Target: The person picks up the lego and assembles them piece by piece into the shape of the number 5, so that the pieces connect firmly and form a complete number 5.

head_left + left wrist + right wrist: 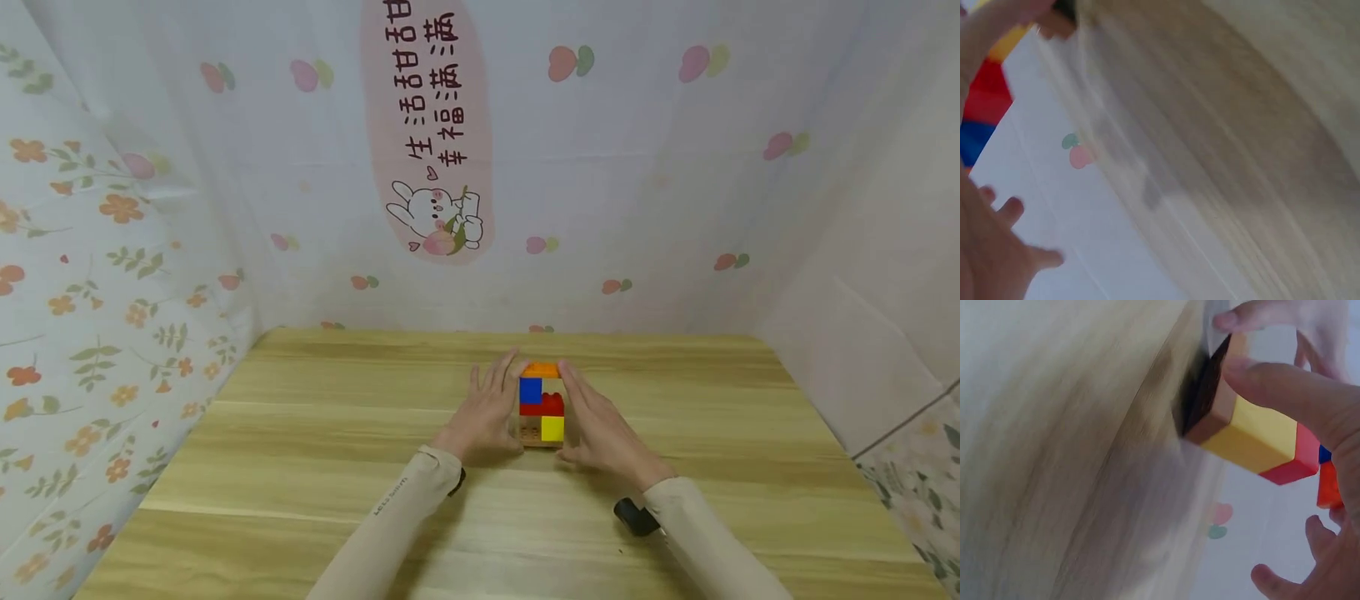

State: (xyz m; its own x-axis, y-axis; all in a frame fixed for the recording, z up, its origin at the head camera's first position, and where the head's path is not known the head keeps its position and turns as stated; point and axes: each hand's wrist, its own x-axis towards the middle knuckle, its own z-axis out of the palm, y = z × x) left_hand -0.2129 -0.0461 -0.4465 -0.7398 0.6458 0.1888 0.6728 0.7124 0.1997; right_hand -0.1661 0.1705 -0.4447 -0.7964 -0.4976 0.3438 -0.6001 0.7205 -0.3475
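A stack of toy building blocks is held upright between both hands, ahead of the person. From top to bottom come an orange block (542, 369), a blue block (530, 390) at the left, a red block (542, 408), a yellow block (552, 429) at the right and a brown block (540, 444). The left hand (483, 417) grips the stack's left side, fingers up by the orange block, thumb low. On the right side the right hand (609, 429) grips likewise; its thumb (1272, 384) presses the brown block, whose dark underside shows in the right wrist view.
A wood-grain table (315, 408) spreads around the hands. Behind it hangs a pale printed cloth (637, 192) with a rabbit picture (435, 212); a flowered cloth (97, 292) hangs at the left. A dark wrist strap (636, 517) sits at the right sleeve.
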